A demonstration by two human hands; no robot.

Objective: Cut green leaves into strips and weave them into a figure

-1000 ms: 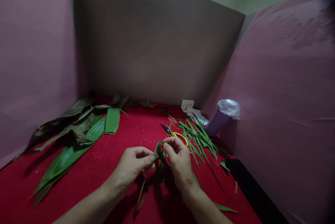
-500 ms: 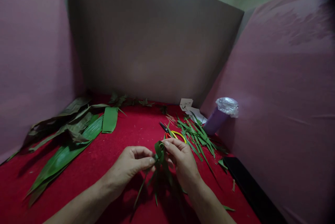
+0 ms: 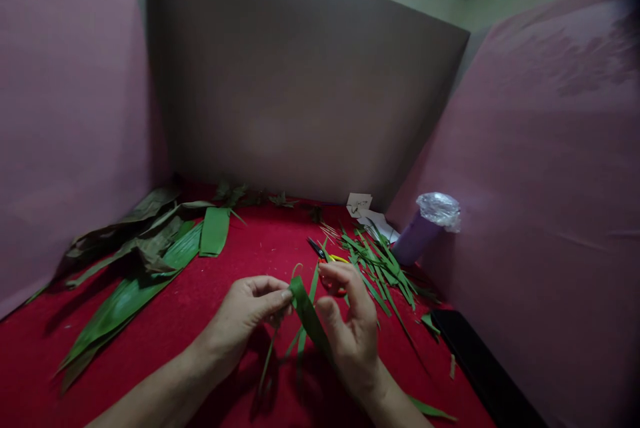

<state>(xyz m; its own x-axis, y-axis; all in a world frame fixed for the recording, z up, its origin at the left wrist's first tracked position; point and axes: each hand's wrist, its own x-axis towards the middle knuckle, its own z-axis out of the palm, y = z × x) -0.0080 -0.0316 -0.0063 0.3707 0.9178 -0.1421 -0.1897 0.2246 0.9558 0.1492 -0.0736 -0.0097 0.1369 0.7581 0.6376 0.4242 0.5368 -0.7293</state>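
My left hand [image 3: 257, 305] pinches a green leaf strip [image 3: 306, 311] between thumb and fingers, near the strip's upper end. From that grip the strip arches over and slants down to the right, passing behind my right hand. Narrower strips and a thin stem hang below the pinch. Thumb and forefinger of my right hand [image 3: 350, 321] are apart beside the strip, with nothing visible between them; its lower fingers are partly hidden. Scissors [image 3: 316, 248] with yellow and red handles lie just beyond my right hand, which partly covers them.
Large green leaves [image 3: 135, 305] and dried leaves [image 3: 145, 241] lie at left, near a cut leaf piece [image 3: 215, 231]. Many cut strips [image 3: 383, 265] lie at right, by a purple container [image 3: 417, 235] topped with clear plastic, papers [image 3: 377, 221] and a black object [image 3: 480, 361].
My right thumb and forefinger have parted and come off the small leaf loop. The loop has opened into a strip slanting down right, while my left hand keeps its pinch.
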